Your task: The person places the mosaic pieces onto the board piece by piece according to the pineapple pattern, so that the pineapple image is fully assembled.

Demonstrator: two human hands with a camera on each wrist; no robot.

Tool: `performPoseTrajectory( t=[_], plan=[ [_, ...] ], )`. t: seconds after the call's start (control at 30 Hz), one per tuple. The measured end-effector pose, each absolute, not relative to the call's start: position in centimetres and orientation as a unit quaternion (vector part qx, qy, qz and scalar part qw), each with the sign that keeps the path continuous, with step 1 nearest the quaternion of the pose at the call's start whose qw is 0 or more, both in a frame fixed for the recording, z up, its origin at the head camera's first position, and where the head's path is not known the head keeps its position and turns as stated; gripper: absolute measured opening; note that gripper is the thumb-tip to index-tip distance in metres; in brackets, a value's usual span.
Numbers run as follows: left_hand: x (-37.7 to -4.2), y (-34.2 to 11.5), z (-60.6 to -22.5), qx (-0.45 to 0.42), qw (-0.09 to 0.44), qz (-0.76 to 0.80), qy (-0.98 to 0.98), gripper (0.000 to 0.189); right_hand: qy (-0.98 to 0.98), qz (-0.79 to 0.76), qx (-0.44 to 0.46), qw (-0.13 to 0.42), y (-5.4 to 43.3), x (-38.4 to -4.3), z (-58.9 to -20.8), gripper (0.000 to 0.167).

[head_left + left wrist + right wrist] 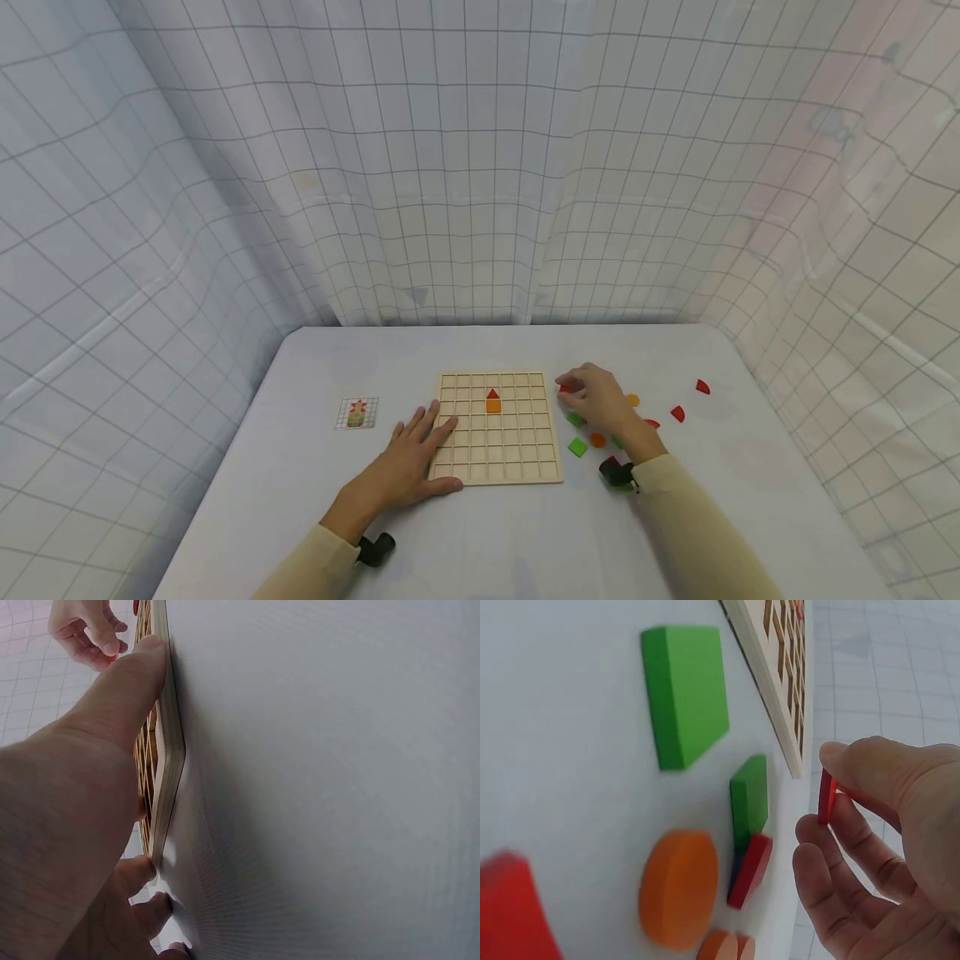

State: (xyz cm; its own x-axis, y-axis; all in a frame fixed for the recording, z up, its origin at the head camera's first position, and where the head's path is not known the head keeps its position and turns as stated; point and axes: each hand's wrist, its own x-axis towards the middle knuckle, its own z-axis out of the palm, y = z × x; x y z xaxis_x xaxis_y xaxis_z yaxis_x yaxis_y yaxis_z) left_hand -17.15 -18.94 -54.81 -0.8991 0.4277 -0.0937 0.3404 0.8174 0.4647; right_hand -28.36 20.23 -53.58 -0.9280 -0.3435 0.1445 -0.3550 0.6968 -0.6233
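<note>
A wooden grid board [517, 457] lies on the table with a red triangle [492, 393] directly above an orange square [492, 407] in its cells. My left hand [408, 467] rests at the board's lower left corner, fingers spread, with the thumb [124, 690] lying on the near edge. Just beyond the board's right side, my right hand [602, 402] pinches a red tile [827, 796] between thumb and fingers, held above the table. Seen nearly edge-on, that tile's shape is unclear. Below the right hand lie green tiles [686, 694] and an orange round tile [679, 889].
Left of the board lies a small gridded card [357, 413] printed with a coloured figure. Red quarter-circle tiles [678, 413] are scattered at the right, and another red tile [517, 915] lies near the right wrist. White gridded curtains [480, 208] enclose the table.
</note>
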Motion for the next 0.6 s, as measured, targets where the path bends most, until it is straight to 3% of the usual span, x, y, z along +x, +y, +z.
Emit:
performPoseTrajectory(
  t=[0.6],
  plan=[
    [-17.0,-18.8,-54.4,0.196,0.099,0.225,0.949,0.108,-0.906,0.353,0.233,-0.012,16.2,-27.8,-53.6,0.023]
  ],
)
